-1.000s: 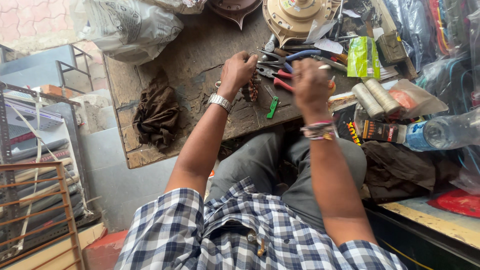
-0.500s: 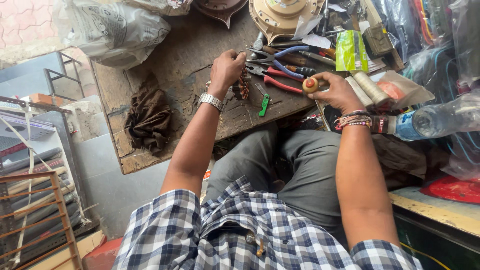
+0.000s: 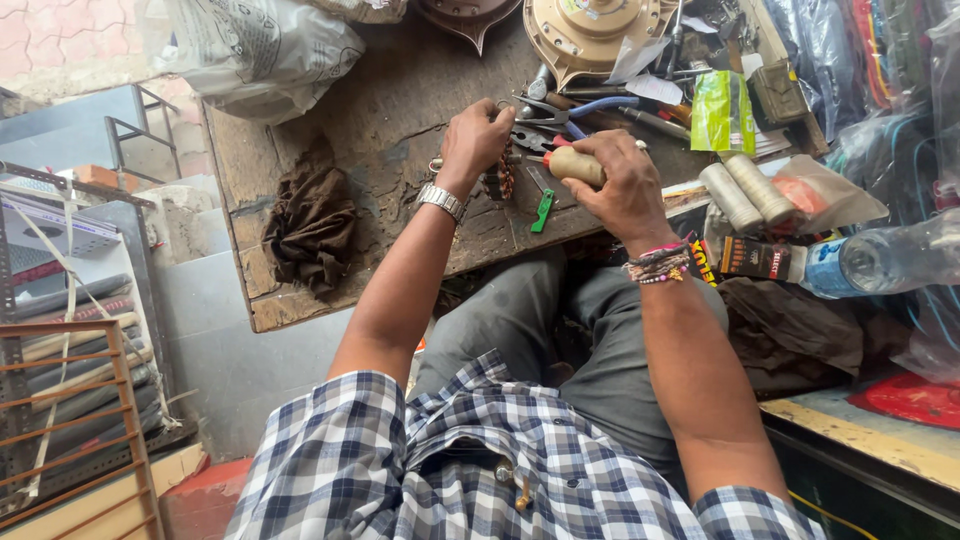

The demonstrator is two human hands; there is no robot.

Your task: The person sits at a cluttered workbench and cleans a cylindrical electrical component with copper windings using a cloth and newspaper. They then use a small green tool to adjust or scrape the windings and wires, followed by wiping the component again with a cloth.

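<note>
- Since half a second back, your right hand (image 3: pixel 622 188) has swung back in toward the middle of the worn wooden workbench (image 3: pixel 400 110), bringing the tan wooden-handled tool (image 3: pixel 574 165) with it; before, it was out over the clutter on the right.
- Your right hand's wrapped tight round that handle, butt end poking out toward your left.
- Your left hand (image 3: pixel 478 140), the one with the silver metal wristwatch (image 3: pixel 441 200), hasn't really budged. It's curled shut on a small dark part with coppery windings (image 3: pixel 505 178), pressing it down on the bench.
- So the part sits mid-bench, right under your left fist, with the tool's handle just beside it.
- Small green plastic piece (image 3: pixel 542 211) lies on the bench between your two hands, closer to you.
- Blue-handled pliers (image 3: pixel 575 108) lie just beyond your knuckles, with a round beige metal motor housing (image 3: pixel 590 30) past them.
- Crumpled brown rag (image 3: pixel 312 222) is well off to your left, and a clear plastic water bottle (image 3: pixel 880 262) lies on its side to your right.
</note>
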